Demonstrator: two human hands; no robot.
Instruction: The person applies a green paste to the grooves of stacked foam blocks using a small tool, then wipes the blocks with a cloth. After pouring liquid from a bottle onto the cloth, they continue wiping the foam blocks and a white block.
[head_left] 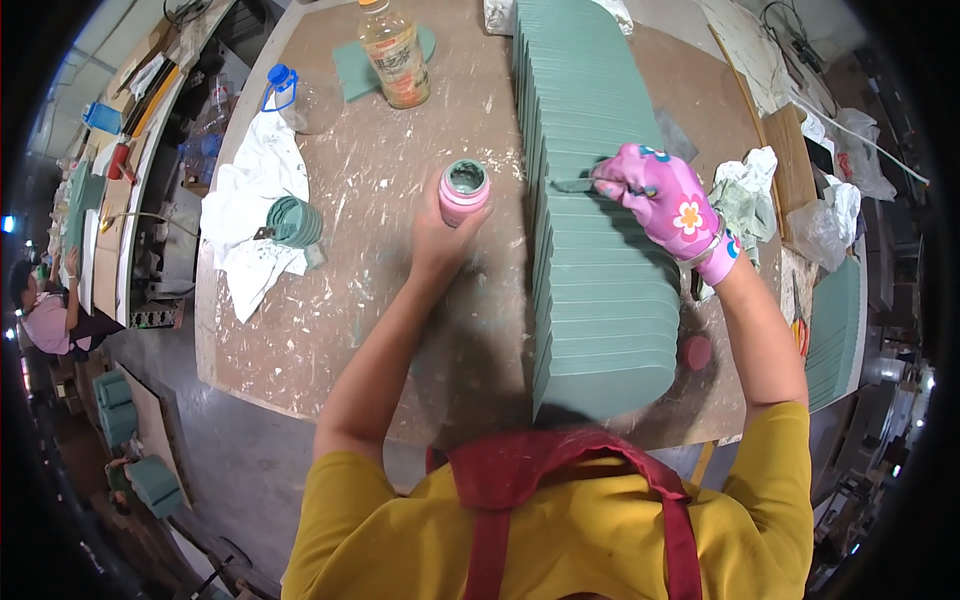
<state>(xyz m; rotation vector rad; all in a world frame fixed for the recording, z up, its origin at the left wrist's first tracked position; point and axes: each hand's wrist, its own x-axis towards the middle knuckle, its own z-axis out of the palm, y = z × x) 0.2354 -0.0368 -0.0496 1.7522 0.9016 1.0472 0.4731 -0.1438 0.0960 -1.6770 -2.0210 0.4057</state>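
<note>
1 hand (450, 232) (left) holds a jar (464, 203), the right (660, 197) a tool (573, 185).

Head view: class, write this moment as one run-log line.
left hand: holds open pink jar; gloved right hand: grips slim tool at green stack; nearby: green container on white cloth

pink flower-patterned glove (672, 205), pink bottle (464, 202), grey-green panels (605, 330), mustard-yellow shirt (380, 540), dark-red apron (550, 463), white-flecked brown tabletop (370, 230)
</note>
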